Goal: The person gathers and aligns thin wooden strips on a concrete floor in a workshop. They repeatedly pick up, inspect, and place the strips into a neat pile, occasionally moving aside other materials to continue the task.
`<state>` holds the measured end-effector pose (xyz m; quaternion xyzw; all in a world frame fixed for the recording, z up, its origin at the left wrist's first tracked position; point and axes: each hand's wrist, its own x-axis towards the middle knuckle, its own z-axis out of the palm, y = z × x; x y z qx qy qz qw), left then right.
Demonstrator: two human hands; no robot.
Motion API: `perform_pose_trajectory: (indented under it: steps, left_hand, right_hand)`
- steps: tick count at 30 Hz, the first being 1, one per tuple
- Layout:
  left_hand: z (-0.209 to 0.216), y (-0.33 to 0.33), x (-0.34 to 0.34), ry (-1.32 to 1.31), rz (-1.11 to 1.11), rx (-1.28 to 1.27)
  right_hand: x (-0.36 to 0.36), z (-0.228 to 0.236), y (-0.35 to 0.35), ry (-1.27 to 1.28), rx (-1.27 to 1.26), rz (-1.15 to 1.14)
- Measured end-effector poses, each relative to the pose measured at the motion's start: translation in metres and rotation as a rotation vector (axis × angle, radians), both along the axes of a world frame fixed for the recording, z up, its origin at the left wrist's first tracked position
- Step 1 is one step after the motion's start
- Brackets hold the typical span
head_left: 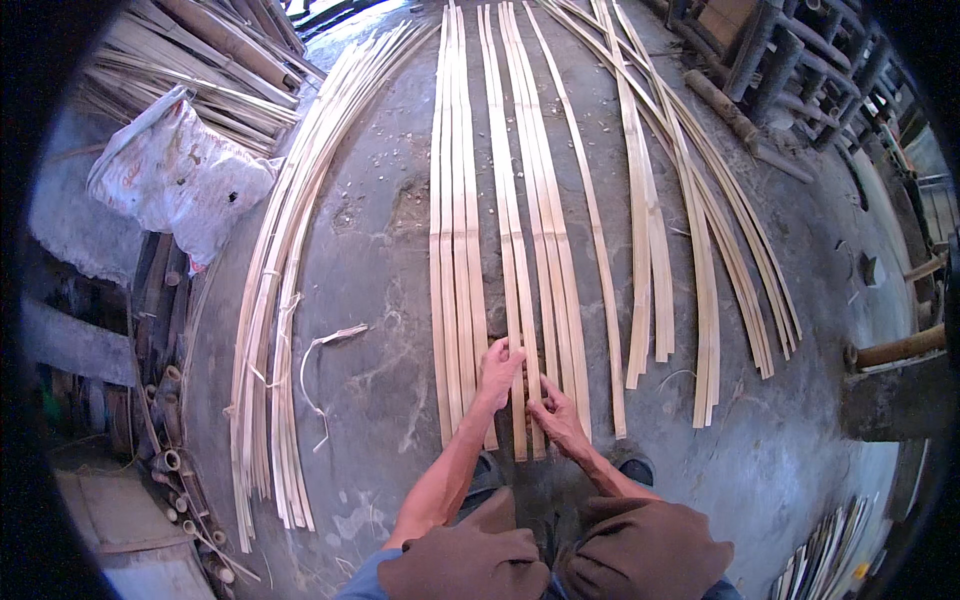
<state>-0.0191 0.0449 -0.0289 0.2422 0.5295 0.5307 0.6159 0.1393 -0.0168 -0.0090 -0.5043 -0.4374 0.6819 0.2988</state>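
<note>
Long, pale bamboo strips lie on the floor, running away from me. Low in the middle, my left hand [500, 375] is closed on the near part of a bamboo strip [512, 285], its fingertips on the strip's face. My right hand [562, 422], a little nearer and to the right, has its fingers closed at the edge of the same pair of strips; part of its grip is hidden. Just left of my left hand lies a row of bamboo strips [455, 220]. Another row of strips [562, 300] runs beside my right hand, with a single narrow strip [595, 235] further right.
A bundle of tied strips [285, 270] curves along the left, beside a white sack [180, 175] and bamboo poles. Crossed strips [700, 230] lie on the right. Dark stacked frames [790, 70] stand at the back right. Short strips [825, 550] are at the lower right.
</note>
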Motion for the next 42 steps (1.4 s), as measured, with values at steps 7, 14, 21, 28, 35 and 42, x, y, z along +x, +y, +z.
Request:
perform_pose_trajectory:
  steps: [7, 14, 21, 28, 35, 42]
  left_hand:
    - [-0.003, 0.007, -0.009, 0.244, -0.233, 0.062]
    - [0.006, -0.001, -0.004, 0.406, -0.169, 0.033]
    - [0.012, -0.006, -0.009, 1.049, -0.29, 0.117]
    - [0.035, -0.01, -0.008, 1.317, -0.384, 0.174]
    - [0.036, -0.02, 0.056, 1.292, -0.439, 0.506]
    - [0.009, -0.043, 0.079, 1.489, -0.754, 0.461]
  right_hand:
    - [0.0, 0.001, -0.001, -0.192, 0.2, 0.002]
    - [0.04, -0.01, 0.013, -0.697, 0.844, 0.019]
    - [0.099, 0.011, 0.03, -1.326, 0.624, 0.076]
    - [0.104, 0.012, 0.031, -1.226, 0.643, -0.033]
    - [0.109, 0.013, 0.018, -0.857, 0.563, -0.134]
    - [0.099, 0.006, 0.008, -0.495, 0.239, -0.275]
